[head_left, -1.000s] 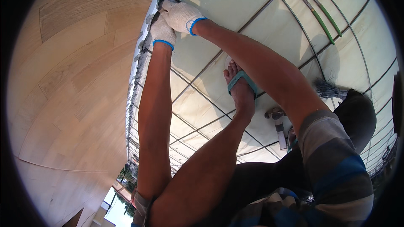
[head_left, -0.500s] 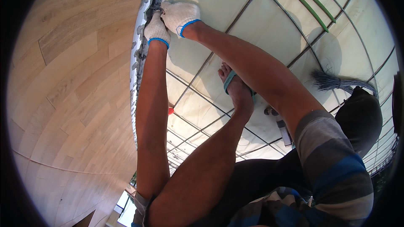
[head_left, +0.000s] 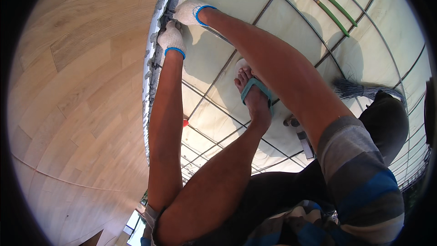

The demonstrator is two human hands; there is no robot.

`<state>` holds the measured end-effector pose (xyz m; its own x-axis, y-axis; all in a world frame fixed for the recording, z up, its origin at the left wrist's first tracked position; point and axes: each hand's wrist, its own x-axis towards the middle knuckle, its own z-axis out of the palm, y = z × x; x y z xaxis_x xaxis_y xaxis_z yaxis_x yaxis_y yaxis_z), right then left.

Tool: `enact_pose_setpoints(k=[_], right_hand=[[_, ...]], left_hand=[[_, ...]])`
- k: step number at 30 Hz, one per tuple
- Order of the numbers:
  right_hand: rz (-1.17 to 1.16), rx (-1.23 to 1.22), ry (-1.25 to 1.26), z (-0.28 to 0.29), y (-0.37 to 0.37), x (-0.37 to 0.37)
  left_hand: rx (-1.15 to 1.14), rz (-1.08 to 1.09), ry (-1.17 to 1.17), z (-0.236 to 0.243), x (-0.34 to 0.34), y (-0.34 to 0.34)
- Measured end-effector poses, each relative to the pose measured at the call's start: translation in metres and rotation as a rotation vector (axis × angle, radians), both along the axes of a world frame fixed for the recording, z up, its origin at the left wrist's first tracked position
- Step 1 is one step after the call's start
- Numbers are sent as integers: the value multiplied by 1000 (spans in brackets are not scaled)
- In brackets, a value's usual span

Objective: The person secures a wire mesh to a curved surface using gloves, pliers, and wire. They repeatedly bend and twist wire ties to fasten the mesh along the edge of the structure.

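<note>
Both my hands wear white knit gloves with blue cuffs and work at the rough grey edge strip (head_left: 157,41) beside the wall. My left hand (head_left: 172,38) is closed, fingertips pinched together at the strip. Just above and to its right, my right hand (head_left: 189,12) curls closed with its fingers against the same strip. Whatever either hand grips is hidden by the gloves. A dark steel bar (head_left: 221,35) of the mesh runs out from beneath my right wrist. The mesh (head_left: 224,66) lies over pale sheeting.
Long pincers with green handles (head_left: 334,11) lie on the mesh at upper right. A bundle of thin tie wire (head_left: 353,89) rests below them. A hammer-like tool (head_left: 304,139) lies near my sandalled foot (head_left: 256,98). The wood-look wall (head_left: 86,86) curves along the left.
My left hand has drawn slightly down and apart from my right hand, which has shifted a little upward. The bar below my right wrist now shows. The view has shifted slightly.
</note>
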<state>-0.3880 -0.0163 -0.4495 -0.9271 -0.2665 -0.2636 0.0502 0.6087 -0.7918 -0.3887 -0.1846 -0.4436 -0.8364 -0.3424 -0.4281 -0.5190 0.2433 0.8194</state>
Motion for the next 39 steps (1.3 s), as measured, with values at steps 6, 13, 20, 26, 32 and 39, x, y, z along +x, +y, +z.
enact_pose_setpoints(k=[6,13,20,26,32,39], right_hand=[[-92,28,-77,1,-1,21],[-151,-98,-142,5,4,33],[-387,109,198,32,-25,86],[-109,258,150,30,-23,72],[-33,280,203,34,-19,67],[-111,230,237,38,-23,80]], left_hand=[[125,88,-3,-2,13,18],[83,17,-67,6,16,26],[39,54,80,20,30,30],[437,113,-87,32,38,30],[350,19,17,30,32,29],[192,-108,69,27,43,15]])
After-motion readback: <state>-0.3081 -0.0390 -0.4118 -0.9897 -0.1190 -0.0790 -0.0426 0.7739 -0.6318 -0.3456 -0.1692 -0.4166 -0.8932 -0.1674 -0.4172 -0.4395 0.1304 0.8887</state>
